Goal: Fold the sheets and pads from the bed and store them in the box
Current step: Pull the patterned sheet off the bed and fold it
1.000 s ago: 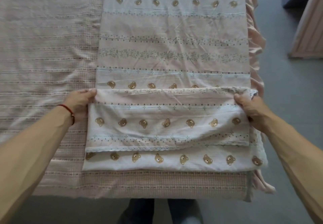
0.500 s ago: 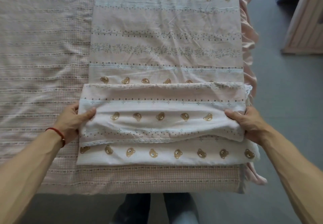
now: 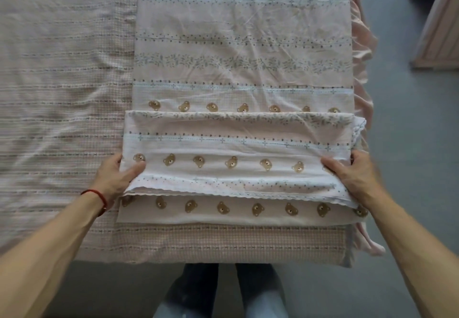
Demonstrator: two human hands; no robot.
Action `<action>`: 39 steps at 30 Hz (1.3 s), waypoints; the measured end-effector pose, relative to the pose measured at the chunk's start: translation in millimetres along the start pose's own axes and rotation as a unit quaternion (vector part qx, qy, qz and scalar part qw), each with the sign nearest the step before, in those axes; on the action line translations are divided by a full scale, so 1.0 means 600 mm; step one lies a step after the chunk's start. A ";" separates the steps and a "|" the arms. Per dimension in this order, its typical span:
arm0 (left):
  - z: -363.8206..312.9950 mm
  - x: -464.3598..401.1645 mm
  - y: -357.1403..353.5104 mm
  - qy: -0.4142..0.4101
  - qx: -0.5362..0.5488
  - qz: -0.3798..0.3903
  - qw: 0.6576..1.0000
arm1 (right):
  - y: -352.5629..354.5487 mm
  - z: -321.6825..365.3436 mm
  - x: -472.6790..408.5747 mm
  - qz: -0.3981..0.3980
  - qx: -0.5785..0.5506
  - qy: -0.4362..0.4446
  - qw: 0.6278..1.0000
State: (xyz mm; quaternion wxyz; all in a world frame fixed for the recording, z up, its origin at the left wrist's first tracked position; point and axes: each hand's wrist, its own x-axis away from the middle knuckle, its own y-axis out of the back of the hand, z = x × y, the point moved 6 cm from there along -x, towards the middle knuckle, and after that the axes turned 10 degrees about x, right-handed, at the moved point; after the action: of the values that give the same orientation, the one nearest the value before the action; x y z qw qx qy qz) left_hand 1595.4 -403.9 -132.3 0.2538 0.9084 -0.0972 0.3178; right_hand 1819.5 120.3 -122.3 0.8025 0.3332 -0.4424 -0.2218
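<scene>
Both hands grip the folded section of the sheet (image 3: 238, 158), one at each end. Left hand (image 3: 113, 178): thumb on top, fingers tucked under the layers, pinching the left edge. Right hand (image 3: 352, 176): same pinch, mirrored, on the right edge. Holding both ends likely keeps the fold square and taut (probably mid-roll toward the far end, a judgement).

Sheet lies on the bed (image 3: 62, 81), along its right side. Near end is stacked in two visible layers; the upper one's lace hem sits short of the lower, leaving one row of bears exposed below. The far part is flat, unfolded, creased.

Counts: two hands, one bear-print sheet, one checked pad or cover under it (can't tell which). One red cord (image 3: 95, 197) on the left wrist. Pink panelled furniture (image 3: 439, 27) at upper right; can't tell if that's the box.
</scene>
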 end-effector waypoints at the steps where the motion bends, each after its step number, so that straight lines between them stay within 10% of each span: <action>1: -0.003 0.003 -0.002 -0.011 -0.049 -0.010 0.999 | 0.005 0.007 0.008 -0.031 0.052 0.007 0.998; 6: -0.055 0.082 -0.032 -0.181 -0.368 -0.197 0.891 | 0.007 0.077 0.084 -0.256 0.311 0.203 0.892; 9: -0.065 0.121 -0.114 -0.321 -0.472 -0.125 0.812 | -0.083 0.105 0.116 -0.141 0.402 0.405 0.809; 18: -0.128 -0.014 -0.291 -0.295 -0.474 -0.025 0.829 | -0.106 0.148 -0.050 -0.081 0.442 0.337 0.827; 21: -0.106 -0.039 -0.251 -0.247 -0.438 -0.080 0.861 | -0.035 0.040 -0.109 -0.098 0.377 0.169 0.905; 26: -0.067 -0.072 -0.135 -0.133 -0.379 -0.121 0.908 | -0.014 0.027 -0.113 -0.054 0.413 0.160 0.895; 32: -0.078 0.037 -0.157 -0.299 -0.468 -0.023 0.831 | -0.087 0.102 0.089 -0.017 0.411 0.449 0.793; 35: -0.013 0.156 -0.236 -0.373 -0.508 0.082 0.772 | -0.166 0.056 0.145 0.109 0.483 0.433 0.753; 39: 0.046 0.187 -0.245 -0.355 -0.545 0.091 0.755 | -0.174 0.028 0.157 0.045 0.496 0.444 0.745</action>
State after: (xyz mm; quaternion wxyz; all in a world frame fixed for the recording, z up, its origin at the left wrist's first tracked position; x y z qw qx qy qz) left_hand 1746.8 -294.6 -139.2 0.6228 0.6511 -0.4190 -0.1124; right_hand 1847.1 -17.4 -139.0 0.6393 0.7246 -0.0986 0.2377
